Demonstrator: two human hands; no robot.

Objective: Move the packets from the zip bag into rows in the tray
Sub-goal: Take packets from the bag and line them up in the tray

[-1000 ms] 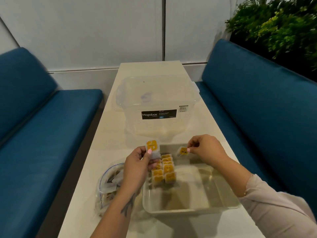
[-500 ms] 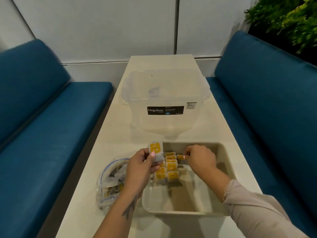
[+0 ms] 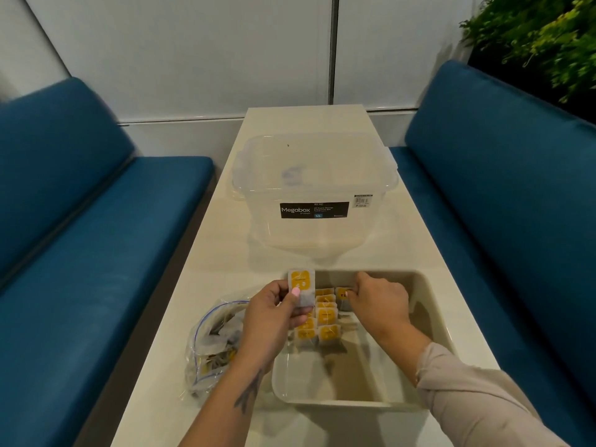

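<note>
Your left hand [image 3: 274,314] pinches one packet [image 3: 301,287] upright; your right hand [image 3: 380,301] grips another packet [image 3: 342,293] inside the tray [image 3: 432,304].

The packets [image 3: 326,321] are white with yellow-orange panels. The tray [image 3: 435,317] is translucent cream, the worktop [image 3: 206,285] glossy off-white. The zip bag [image 3: 209,343] is clear with a blue seal line. The clear storage box [image 3: 314,191] bears a black label with white lettering. Both benches [image 3: 96,253] are deep blue.
</note>
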